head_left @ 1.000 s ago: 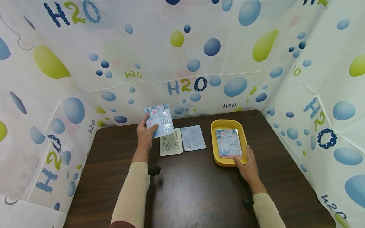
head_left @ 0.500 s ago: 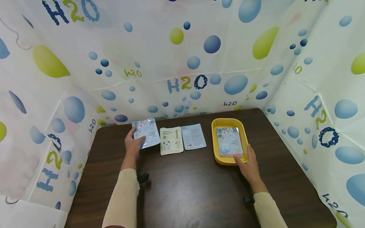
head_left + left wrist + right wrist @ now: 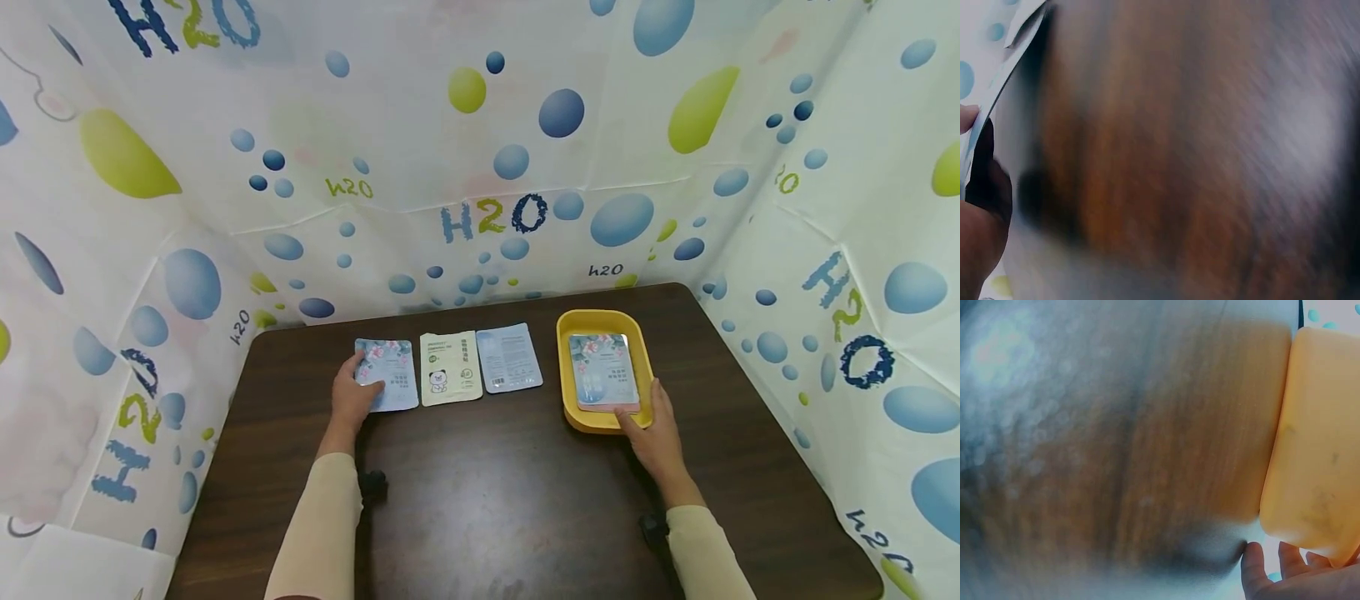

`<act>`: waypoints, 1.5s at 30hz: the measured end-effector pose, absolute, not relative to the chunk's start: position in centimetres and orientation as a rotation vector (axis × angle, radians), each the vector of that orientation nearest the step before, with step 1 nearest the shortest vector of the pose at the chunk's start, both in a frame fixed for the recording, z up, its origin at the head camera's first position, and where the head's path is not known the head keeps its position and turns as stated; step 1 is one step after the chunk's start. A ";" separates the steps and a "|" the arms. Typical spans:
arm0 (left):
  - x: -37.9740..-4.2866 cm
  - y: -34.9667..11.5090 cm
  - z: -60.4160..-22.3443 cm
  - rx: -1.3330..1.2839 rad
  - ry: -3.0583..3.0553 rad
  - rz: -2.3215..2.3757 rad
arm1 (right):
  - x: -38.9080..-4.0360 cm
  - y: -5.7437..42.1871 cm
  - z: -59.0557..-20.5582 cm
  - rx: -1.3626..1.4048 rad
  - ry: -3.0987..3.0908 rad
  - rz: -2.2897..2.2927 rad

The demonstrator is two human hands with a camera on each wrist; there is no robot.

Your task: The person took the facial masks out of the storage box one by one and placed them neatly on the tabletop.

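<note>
My left hand (image 3: pixel 355 398) pinches a pale blue foil sachet (image 3: pixel 393 375) with pink flowers by its left side, thumb on top, low over the far left of the table. In the left wrist view, the sachet (image 3: pixel 999 81) shows nearly edge-on between thumb and fingers. My right hand (image 3: pixel 654 429) grips the near right corner of a yellow plastic tray (image 3: pixel 564 354), thumb over the rim and fingers along the outside. Fingers (image 3: pixel 1252 565) show against the tray's wall in the right wrist view. Inside the tray lies another floral sachet (image 3: pixel 602 367), with a pink edge showing beneath it.
A cream sachet (image 3: pixel 451 367) with a cartoon bear lies just right of the held one. Beside it is a light blue sachet (image 3: pixel 509 358) with small print. All stand on a dark wooden table (image 3: pixel 480 492), with a patterned white curtain (image 3: pixel 405 108) behind and at both sides.
My left hand has carried the floral sachet left and down, from over the cream sachet to a spot beside it in the row. The right hand and the tray have stayed put.
</note>
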State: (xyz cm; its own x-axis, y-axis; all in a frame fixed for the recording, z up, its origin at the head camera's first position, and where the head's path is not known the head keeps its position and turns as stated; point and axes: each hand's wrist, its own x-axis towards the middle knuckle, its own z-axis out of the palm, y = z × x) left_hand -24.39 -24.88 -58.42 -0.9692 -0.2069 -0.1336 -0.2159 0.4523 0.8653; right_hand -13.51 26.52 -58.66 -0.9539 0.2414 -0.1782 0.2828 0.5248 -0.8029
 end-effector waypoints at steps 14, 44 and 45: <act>-23.5 -23.8 -59.0 -0.082 3.055 0.680 | -13.6 26.7 -58.9 0.463 2.724 -1.446; -23.6 -21.8 -59.0 -0.259 3.048 0.884 | -13.5 26.6 -58.3 0.458 2.697 -1.426; -23.7 -21.7 -58.8 -0.273 3.036 0.925 | -13.5 26.6 -58.3 0.456 2.698 -1.425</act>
State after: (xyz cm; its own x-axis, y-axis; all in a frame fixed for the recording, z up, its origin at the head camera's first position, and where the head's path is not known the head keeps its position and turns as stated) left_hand -23.66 -21.66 -58.85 -0.9843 -0.1764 -0.0078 -0.1508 0.8166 0.5571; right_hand -13.47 26.60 -58.34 -0.9547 0.2324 -0.1859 0.2845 0.5297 -0.7990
